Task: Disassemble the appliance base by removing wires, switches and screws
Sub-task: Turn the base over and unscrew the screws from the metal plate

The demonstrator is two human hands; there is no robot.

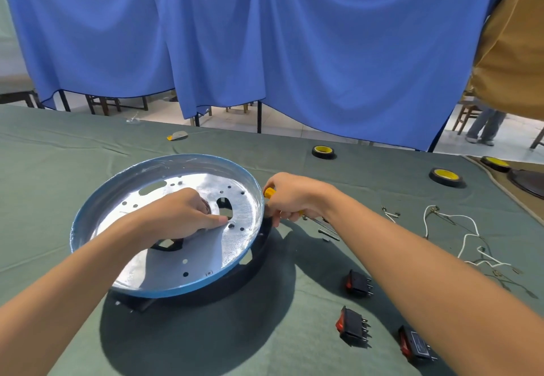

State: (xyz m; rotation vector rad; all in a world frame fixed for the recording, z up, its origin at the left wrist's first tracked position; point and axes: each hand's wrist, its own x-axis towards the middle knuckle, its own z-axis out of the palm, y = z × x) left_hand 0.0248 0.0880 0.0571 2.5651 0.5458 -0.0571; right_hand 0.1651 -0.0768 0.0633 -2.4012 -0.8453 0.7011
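Fingers (283, 216): right hand (294, 199) clamped on one screwdriver (269, 192), left hand (182, 213) curled in one base (88, 213), grasp unclear; three switches (357, 283) (351, 327) (415, 346) lying alongside.

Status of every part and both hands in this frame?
Round silver metal base with blue rim: tilted on black plastic ring
Left hand: rests inside base, grasp unclear
Right hand: grips yellow-handled screwdriver at base rim
Three black red-buttoned rocker switches: detached, on green cloth
White wires: detached, on cloth

Bright daylight, glare on the metal base (188, 219), dark shadows beneath, wide-angle bending at edges.
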